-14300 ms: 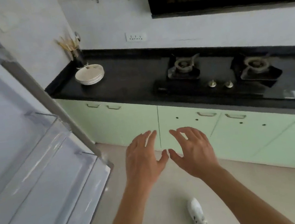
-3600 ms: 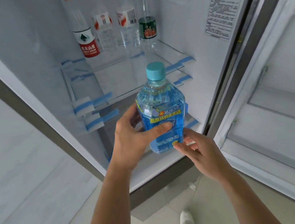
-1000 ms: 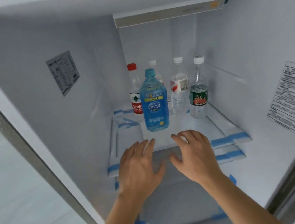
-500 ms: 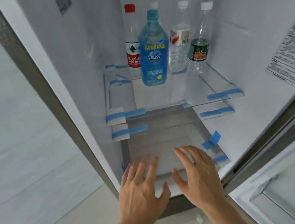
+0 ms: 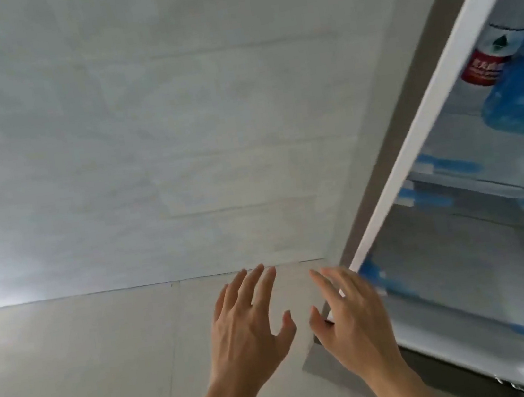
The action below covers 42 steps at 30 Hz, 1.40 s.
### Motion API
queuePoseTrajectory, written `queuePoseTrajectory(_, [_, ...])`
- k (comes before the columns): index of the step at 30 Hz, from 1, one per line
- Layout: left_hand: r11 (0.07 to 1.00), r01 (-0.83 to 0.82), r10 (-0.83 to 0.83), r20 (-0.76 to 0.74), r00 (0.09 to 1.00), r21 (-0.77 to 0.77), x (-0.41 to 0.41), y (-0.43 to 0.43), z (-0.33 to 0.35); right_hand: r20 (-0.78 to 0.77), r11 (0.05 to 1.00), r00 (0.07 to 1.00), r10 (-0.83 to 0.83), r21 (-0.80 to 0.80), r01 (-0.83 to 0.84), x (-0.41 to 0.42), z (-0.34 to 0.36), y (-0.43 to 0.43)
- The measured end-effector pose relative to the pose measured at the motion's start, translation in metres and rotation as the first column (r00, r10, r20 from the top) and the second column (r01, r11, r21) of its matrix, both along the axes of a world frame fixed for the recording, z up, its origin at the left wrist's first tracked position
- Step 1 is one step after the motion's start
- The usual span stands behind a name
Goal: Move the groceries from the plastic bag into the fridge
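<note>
The open fridge point(image 5: 415, 150) fills the right side of the tilted head view, its white frame running diagonally. Inside, on a glass shelf, the blue bottle point(image 5: 519, 101) stands beside a red-labelled water bottle point(image 5: 484, 66); both are blurred and cut off by the right edge. My left hand point(image 5: 249, 331) and my right hand point(image 5: 352, 323) are held out low in the middle, fingers spread, holding nothing. The right hand overlaps the fridge's lower left corner. No plastic bag is in view.
A pale tiled wall point(image 5: 143, 130) covers the upper left and meets the light floor point(image 5: 77, 375) along a seam. Blue tape strips point(image 5: 445, 169) mark the fridge shelf edges.
The view has swung left, away from the fridge interior toward the wall and floor. Both hands stay empty and spread, now in front of the fridge's left edge.
</note>
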<state>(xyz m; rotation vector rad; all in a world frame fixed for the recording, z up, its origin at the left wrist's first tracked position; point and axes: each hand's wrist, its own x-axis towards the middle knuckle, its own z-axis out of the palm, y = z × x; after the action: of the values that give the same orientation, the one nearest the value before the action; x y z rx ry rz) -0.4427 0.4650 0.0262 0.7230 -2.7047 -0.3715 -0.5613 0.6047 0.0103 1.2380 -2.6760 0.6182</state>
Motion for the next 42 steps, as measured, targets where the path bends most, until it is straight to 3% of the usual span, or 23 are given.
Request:
queuePoseTrajectory(5, [0.967, -0.252, 0.253, 0.037, 0.967, -0.02, 0.044, -0.021, -0.003, 0.024, 0.965, 0.967, 0.254, 0.055, -0.255, 0.018, -0.005, -0.056])
queuePoseTrajectory(9, [0.888, -0.459, 0.46, 0.057, 0.886, -0.02, 0.07, -0.024, 0.002, 0.042, 0.888, 0.892, 0.451, 0.083, -0.453, 0.021, -0.008, -0.094])
queuePoseTrajectory(15, [0.683, -0.73, 0.728, 0.094, 0.679, -0.016, 0.106, -0.001, 0.013, 0.044, 0.694, 0.698, 0.715, 0.07, -0.716, 0.047, 0.002, -0.133])
queuePoseTrajectory(21, [0.414, -0.91, 0.897, 0.171, 0.407, -0.006, 0.142, 0.052, 0.003, 0.09, 0.433, 0.435, 0.896, 0.042, -0.9, 0.098, -0.007, -0.142])
queuePoseTrajectory(27, [0.08, -0.997, 0.974, 0.211, 0.077, -0.004, 0.183, 0.127, -0.001, 0.122, 0.139, 0.138, 0.983, -0.001, -0.99, 0.164, -0.015, -0.125])
queuePoseTrajectory(33, [-0.214, -0.977, 0.948, 0.239, -0.211, -0.013, 0.218, 0.197, -0.005, 0.121, -0.115, -0.117, 0.986, -0.018, -0.993, 0.233, -0.017, -0.091])
queuePoseTrajectory(37, [-0.334, -0.942, 0.917, 0.228, -0.327, -0.005, 0.245, 0.221, -0.005, 0.112, -0.24, -0.24, 0.964, -0.011, -0.971, 0.277, -0.016, -0.075])
queuePoseTrajectory(42, [-0.415, -0.91, 0.894, 0.188, -0.406, 0.006, 0.294, 0.233, -0.009, 0.082, -0.351, -0.351, 0.933, -0.015, -0.936, 0.341, -0.017, -0.068])
